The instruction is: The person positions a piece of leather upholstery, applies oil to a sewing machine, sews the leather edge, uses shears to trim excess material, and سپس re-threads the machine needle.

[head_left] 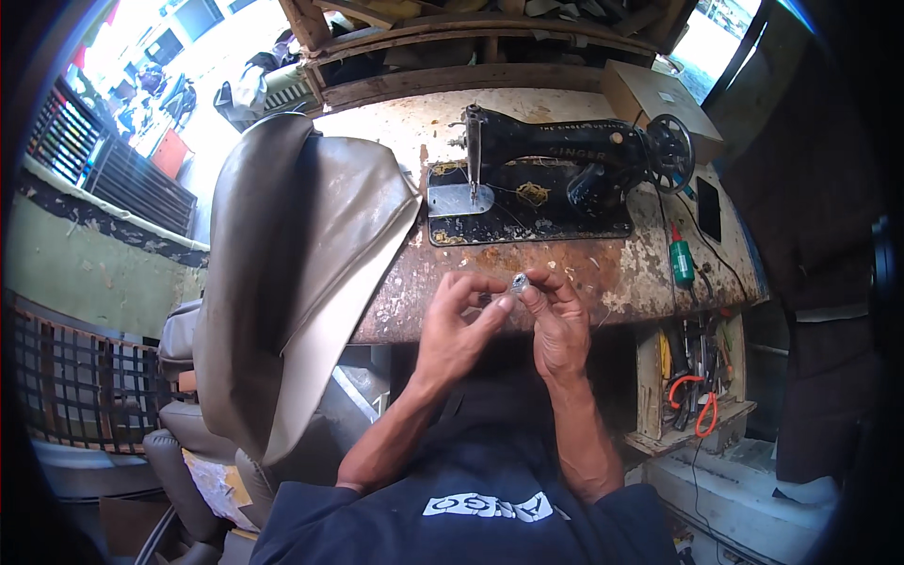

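My left hand (461, 330) and my right hand (556, 330) both pinch a small silver metal part (519, 282), like a bobbin case, above the worn front of the table (395, 292). Its detail is too small to make out. Just beyond my hands stands a black sewing machine (584, 141) with gold decoration, a handwheel (670, 127) at its right and a steel plate (452, 200) under the needle.
Grey-brown leather (235, 264) drapes over the table's left side. A green bottle (682, 259), black phone (708, 212) and cardboard box (650, 94) are at the right, above a tool drawer (645, 414). A wooden shelf (461, 75) stands behind.
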{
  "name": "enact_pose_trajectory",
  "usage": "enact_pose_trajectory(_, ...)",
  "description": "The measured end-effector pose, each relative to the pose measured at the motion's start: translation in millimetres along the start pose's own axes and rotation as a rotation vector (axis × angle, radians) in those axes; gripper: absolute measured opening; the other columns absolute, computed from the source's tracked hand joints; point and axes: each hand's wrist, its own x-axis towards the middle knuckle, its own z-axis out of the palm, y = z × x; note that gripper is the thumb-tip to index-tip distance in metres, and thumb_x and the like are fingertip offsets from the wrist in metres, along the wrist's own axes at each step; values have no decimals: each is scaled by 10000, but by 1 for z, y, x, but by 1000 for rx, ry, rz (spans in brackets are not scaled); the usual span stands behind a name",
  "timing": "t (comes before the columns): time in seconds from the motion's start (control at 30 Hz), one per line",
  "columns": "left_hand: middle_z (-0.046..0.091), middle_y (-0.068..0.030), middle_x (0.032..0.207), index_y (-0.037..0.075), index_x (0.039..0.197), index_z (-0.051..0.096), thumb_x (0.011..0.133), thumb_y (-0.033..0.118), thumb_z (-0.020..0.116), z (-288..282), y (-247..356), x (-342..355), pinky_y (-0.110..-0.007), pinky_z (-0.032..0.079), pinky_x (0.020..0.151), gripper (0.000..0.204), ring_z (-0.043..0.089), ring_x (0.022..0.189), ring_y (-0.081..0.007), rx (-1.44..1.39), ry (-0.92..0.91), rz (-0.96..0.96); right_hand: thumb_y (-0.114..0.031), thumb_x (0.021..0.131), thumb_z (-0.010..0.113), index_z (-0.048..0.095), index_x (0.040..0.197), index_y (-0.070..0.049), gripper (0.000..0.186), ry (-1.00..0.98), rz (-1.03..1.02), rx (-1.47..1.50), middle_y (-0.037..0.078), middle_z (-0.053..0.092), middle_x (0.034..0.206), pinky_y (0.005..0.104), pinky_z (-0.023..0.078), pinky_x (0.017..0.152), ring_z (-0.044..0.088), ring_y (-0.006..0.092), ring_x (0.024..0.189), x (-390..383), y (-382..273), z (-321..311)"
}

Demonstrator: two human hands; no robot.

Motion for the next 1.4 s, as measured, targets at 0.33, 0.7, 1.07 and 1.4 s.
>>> enact_pose_trajectory(0.33, 545, -59, 1120, -9, 955, 704, 956, 99, 739, -5, -7, 6, -245, 539, 696, 114, 611, 833, -101, -170, 48, 40, 15, 953, 712, 668, 1165, -3, 217, 55, -125, -172, 49, 683, 1120, 249, 505, 948, 650, 117, 1036, 0, 8, -1)
enact_pose_trajectory(0.7, 651, -66, 1124, 32, 1058, 691, 978, 89, 686, -21, -9, 15, -298, 464, 747, 98, 603, 891, -170, -947, -88, -129, 68, 937, 688, 652, 1147, 7, 222, -143, -313, -452, 74, 640, 1190, 273, 520, 949, 645, 141, 1063, 1, 3, -1)
enact_pose_trajectory(1.07, 666, -13, 964, 30, 1070, 656, 979, 78, 677, -35, -27, 37, -286, 463, 733, 105, 572, 858, -101, -1230, -5, -256, 104, 918, 682, 606, 1145, -44, 282, -160, -149, 138, 78, 644, 1174, 361, 550, 974, 649, 171, 1050, 0, -6, 2)
enact_pose_trajectory(1.4, 578, -127, 1246, 37, 1074, 591, 1005, 105, 634, -16, 15, -5, -265, 442, 709, 106, 514, 780, -100, -1025, -233, -41, 96, 932, 677, 594, 1155, -36, 271, 7, -360, -106, 90, 608, 1195, 345, 554, 977, 657, 179, 1016, 23, -2, -9)
